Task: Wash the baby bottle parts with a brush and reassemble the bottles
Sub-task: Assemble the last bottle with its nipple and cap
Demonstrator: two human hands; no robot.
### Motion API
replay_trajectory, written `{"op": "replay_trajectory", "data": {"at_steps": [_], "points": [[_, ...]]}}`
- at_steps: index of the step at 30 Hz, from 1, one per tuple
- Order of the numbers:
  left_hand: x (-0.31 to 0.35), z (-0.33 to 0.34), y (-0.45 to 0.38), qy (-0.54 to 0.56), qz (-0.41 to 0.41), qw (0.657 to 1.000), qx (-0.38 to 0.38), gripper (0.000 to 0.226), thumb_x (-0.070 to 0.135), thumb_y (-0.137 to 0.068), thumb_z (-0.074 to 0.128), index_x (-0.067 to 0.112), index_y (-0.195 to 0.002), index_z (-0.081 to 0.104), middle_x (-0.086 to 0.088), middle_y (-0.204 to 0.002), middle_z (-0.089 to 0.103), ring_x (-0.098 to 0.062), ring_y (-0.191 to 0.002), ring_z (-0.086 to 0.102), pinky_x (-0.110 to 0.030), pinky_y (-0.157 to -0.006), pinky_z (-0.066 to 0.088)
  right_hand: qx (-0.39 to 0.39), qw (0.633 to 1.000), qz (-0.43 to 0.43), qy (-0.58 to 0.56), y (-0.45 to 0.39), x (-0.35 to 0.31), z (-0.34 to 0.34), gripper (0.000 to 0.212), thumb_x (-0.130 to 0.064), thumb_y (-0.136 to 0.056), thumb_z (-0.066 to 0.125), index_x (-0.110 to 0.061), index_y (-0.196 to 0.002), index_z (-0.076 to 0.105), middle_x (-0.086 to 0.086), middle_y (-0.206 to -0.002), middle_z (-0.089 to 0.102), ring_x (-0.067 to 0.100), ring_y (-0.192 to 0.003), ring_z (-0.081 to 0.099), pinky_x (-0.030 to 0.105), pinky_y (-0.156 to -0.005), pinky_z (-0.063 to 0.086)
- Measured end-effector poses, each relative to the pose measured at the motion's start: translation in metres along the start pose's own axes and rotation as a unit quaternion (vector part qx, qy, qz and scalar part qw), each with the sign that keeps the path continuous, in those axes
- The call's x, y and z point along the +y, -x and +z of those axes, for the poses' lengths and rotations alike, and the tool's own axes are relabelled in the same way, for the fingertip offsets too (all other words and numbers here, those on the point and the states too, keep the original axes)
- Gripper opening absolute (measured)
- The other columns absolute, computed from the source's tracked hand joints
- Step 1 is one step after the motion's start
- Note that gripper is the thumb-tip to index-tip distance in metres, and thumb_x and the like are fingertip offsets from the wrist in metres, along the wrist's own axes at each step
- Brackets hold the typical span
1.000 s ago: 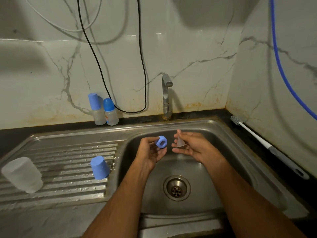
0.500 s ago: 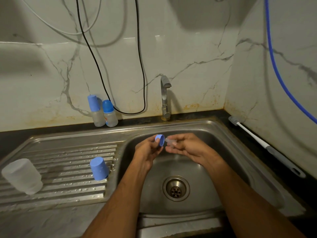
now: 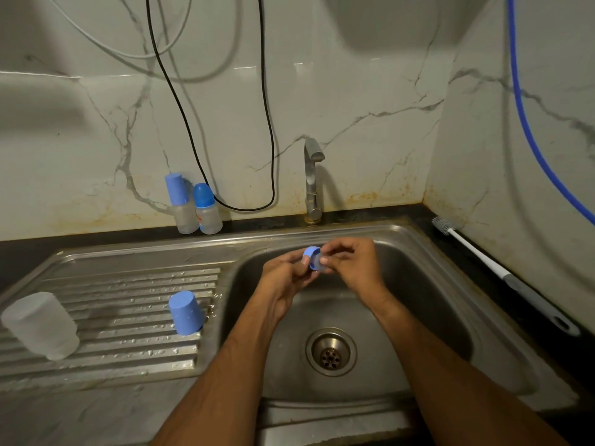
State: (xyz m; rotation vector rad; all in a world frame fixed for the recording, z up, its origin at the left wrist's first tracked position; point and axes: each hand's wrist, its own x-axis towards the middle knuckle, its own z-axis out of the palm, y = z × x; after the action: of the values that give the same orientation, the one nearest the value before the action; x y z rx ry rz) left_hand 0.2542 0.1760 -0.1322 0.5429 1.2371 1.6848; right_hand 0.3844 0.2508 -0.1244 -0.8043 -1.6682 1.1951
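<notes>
Over the sink [image 3: 418,252] basin, just above centre frame, the left hand [image 3: 283,278] pinches the blue collar ring [image 3: 311,257] by its rim. The right hand [image 3: 351,263] has its grip clenched on the clear teat [image 3: 323,267], fingertips pressing it into the ring. The ring looks light and stiff, best held across its ridged outer edge; the teat looks soft, wet and slippery, so it likely wants pulling by its flange. The bottle body [image 3: 40,325] and blue cap [image 3: 186,312] stand inverted on the drainer at lower left.
</notes>
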Motion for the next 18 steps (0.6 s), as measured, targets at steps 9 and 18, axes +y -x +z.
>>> {"op": "replay_trajectory", "data": {"at_steps": [9, 18], "points": [[0.004, -0.001, 0.0, 0.064, 0.017, 0.997, -0.036, 0.024, 0.007, -0.1, 0.053, 0.002, -0.118, 0.068, -0.018, -0.116, 0.072, -0.031, -0.109, 0.07, -0.046, -0.094, 0.057, 0.071, 0.982, -0.113, 0.131, -0.004, 0.007, 0.004, 0.025, 0.008, -0.073, 0.078, -0.015, -0.077, 0.069, -0.003, -0.091, 0.065, 0.008, -0.089, 0.063, 0.014, -0.077, 0.051], [0.0, -0.01, -0.012, -0.271, 0.293, 0.912, 0.099, 0.018, 0.003, -0.087, 0.072, 0.009, -0.103, 0.077, 0.0, -0.095, 0.077, -0.008, -0.092, 0.072, -0.03, -0.09, 0.058, -0.101, 0.994, 0.004, 0.031, -0.004, 0.001, 0.0, 0.054, 0.014, -0.088, 0.062, -0.016, -0.133, 0.059, 0.004, -0.111, 0.07, 0.013, -0.097, 0.071, 0.023, -0.074, 0.06]]}}
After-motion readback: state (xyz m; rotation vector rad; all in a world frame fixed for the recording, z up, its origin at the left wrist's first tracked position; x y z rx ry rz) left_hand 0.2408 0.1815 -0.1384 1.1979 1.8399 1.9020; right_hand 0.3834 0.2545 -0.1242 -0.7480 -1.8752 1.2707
